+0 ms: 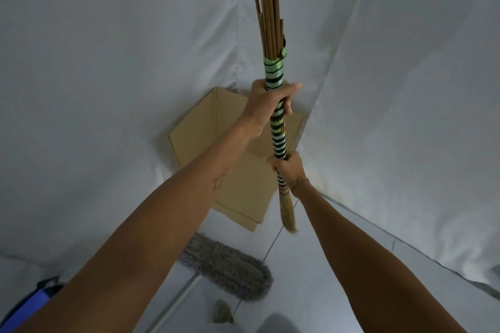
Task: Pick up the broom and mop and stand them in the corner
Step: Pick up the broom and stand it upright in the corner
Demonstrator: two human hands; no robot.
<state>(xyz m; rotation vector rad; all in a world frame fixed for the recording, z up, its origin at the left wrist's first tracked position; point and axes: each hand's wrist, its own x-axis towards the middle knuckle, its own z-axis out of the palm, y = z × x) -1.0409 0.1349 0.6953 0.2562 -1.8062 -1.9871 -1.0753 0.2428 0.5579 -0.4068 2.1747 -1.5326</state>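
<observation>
Both hands are wrapped tight on the broom [278,127] from what I can see: left hand [266,105] clamped high on the green-and-black banded handle, right hand [288,167] closed around it lower down, just above the straw bristles. Broom's held nearly upright, bristle end down, in front of the corner where the two white walls meet. Behind it a flattened cardboard box [232,159] leans in that corner. The mop [230,267] is lying on the tiled floor [338,251], grey fluffy head near the box, under my left forearm.
</observation>
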